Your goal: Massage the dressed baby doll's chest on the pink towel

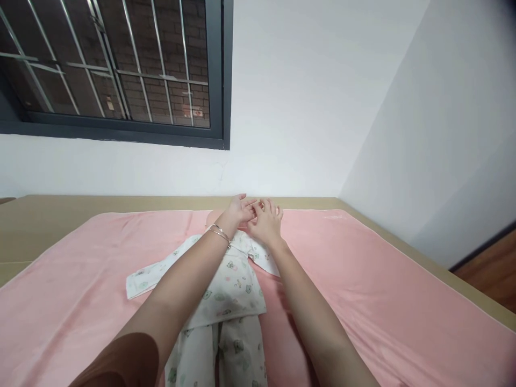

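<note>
My left hand (242, 210) is palm up with its fingers stretched out, at the far end of the pink sheet. Close against its fingers is my right hand (266, 221), back upward, its fingers bent and spread apart. I see nothing held in either one. Below the hands lies a white long-sleeved baby top (231, 287) with small green and pink prints, one sleeve out to the left and the other partly under my right forearm. Matching trousers (242, 349) extend below its hem. A smooth pinkish-beige shape (212, 216) at the collar end is mostly hidden behind my left wrist.
The pink sheet (342, 285) covers a bed-like surface with a tan edge (306, 203). A white wall (290, 107) stands behind it. At upper left is a dark-framed window (220, 80) with metal bars. Brown wood (492, 269) shows at the right.
</note>
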`<state>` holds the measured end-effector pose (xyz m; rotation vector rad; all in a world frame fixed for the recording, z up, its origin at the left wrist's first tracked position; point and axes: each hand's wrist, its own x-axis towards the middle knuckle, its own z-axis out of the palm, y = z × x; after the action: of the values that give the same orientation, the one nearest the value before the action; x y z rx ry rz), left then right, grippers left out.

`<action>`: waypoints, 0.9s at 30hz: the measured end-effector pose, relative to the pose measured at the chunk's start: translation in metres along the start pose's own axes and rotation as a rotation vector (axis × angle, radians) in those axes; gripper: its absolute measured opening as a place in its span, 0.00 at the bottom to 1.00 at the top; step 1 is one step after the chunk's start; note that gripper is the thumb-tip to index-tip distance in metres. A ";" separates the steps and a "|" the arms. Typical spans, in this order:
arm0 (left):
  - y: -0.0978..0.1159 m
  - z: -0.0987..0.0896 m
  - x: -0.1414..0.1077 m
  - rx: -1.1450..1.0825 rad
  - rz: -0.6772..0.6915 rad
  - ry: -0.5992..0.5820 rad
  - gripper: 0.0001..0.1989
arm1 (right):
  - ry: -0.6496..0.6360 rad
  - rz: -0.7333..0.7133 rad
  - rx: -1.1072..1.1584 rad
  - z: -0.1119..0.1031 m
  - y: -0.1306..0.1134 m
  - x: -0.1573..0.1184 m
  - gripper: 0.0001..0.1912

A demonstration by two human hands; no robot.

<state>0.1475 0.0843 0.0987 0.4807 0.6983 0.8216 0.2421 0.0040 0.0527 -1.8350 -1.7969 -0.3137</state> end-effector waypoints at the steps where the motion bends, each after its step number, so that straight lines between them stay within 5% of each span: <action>1: -0.001 0.001 -0.001 -0.009 0.002 -0.005 0.20 | 0.000 -0.002 0.000 0.000 0.000 0.000 0.31; 10: -0.001 0.001 -0.026 0.004 0.051 0.137 0.16 | 0.041 -0.004 -0.051 0.003 -0.001 -0.003 0.28; 16: -0.002 -0.025 -0.103 0.043 0.174 0.227 0.06 | 0.057 0.002 -0.124 0.012 0.006 -0.009 0.29; 21: -0.001 -0.043 -0.174 0.091 0.190 0.124 0.06 | 0.029 -0.021 -0.234 0.014 0.004 -0.017 0.27; 27: 0.000 -0.042 -0.212 0.003 0.175 0.043 0.07 | -0.075 -0.090 -0.396 -0.004 -0.008 -0.020 0.25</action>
<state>0.0148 -0.0790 0.1488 0.5333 0.7042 0.9983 0.2335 -0.0159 0.0473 -2.0523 -1.9811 -0.6854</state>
